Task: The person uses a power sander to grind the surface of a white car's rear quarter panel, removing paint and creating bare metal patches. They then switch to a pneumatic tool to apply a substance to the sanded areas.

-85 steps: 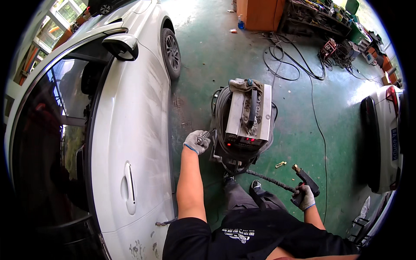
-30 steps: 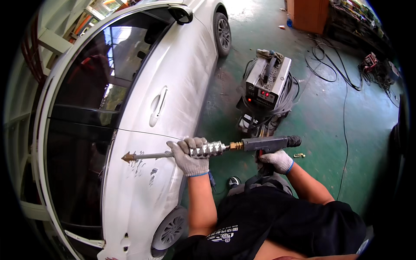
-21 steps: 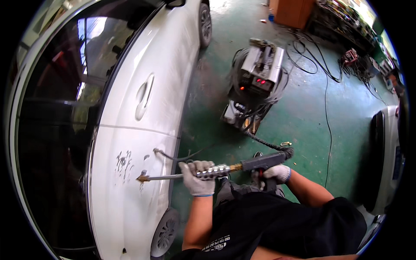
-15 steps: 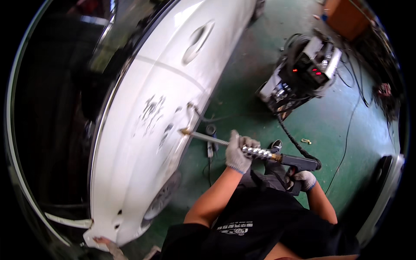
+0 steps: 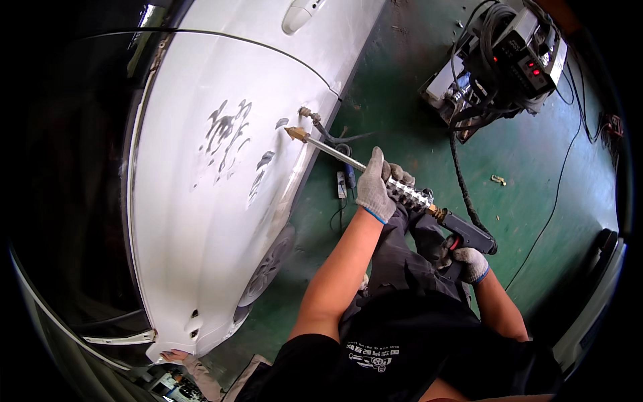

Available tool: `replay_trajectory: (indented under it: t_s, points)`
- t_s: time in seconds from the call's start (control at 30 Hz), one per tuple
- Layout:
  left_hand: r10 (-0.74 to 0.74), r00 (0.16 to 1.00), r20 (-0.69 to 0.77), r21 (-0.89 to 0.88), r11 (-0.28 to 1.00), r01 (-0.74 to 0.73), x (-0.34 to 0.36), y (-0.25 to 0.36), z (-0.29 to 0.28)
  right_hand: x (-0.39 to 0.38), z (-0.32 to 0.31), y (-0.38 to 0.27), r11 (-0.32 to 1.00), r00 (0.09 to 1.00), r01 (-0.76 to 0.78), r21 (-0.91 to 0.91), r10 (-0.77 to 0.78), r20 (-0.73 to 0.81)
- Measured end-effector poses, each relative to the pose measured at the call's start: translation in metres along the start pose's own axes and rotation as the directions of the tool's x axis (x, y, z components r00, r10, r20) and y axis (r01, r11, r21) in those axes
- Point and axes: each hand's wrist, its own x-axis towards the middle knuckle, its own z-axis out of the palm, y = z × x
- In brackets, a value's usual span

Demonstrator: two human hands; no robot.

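My gloved right hand (image 5: 471, 263) is closed round the pistol grip of a slide-hammer dent puller (image 5: 471, 232), its fingers by the red trigger. Further along, my gloved left hand (image 5: 377, 185) wraps the metal shaft just ahead of the ribbed silver sliding weight (image 5: 408, 195). The shaft runs up and left to a pointed brass-coloured tip (image 5: 295, 134) close to the white car panel (image 5: 194, 127). Whether the tip touches the panel I cannot tell. Dark bare-metal patches (image 5: 265, 159) mark the panel around it. A metal fitting (image 5: 309, 113) with a cable sits on the panel just above the tip.
A wheeled machine (image 5: 516, 74) with red lit digits and coiled cables stands at the upper right. Its thick black cable (image 5: 459, 177) reaches the tool. A blue-and-black hand tool (image 5: 349, 171) lies on the green floor (image 5: 415, 141). Another person's hand (image 5: 175, 355) touches the car at lower left.
The tool's tip has moved up along the panel, from beside the lower dark patches to near the upper small one. My view has shifted too. Both hands keep their hold.
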Motion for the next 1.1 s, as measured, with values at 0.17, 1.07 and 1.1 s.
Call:
replay_trajectory:
  t_s: [0.17, 1.07, 1.1]
  points:
    - [0.006, 1.000, 0.018, -0.007, 1.000, -0.006, 0.004, 0.009, -0.008, 0.016, -0.004, 0.013, 1.000, 1.000, 0.015, -0.022, -0.015, 0.018]
    - [0.130, 0.984, -0.121, 0.029, 0.991, -0.128, -0.003, 0.003, 0.000, 0.017, -0.002, 0.016, 0.999, 0.999, -0.001, -0.043, 0.003, 0.053]
    - [0.133, 0.986, -0.103, 0.037, 0.991, -0.129, -0.003, 0.002, 0.000, 0.018, -0.003, 0.016, 0.999, 0.999, -0.003, -0.035, 0.005, 0.054]
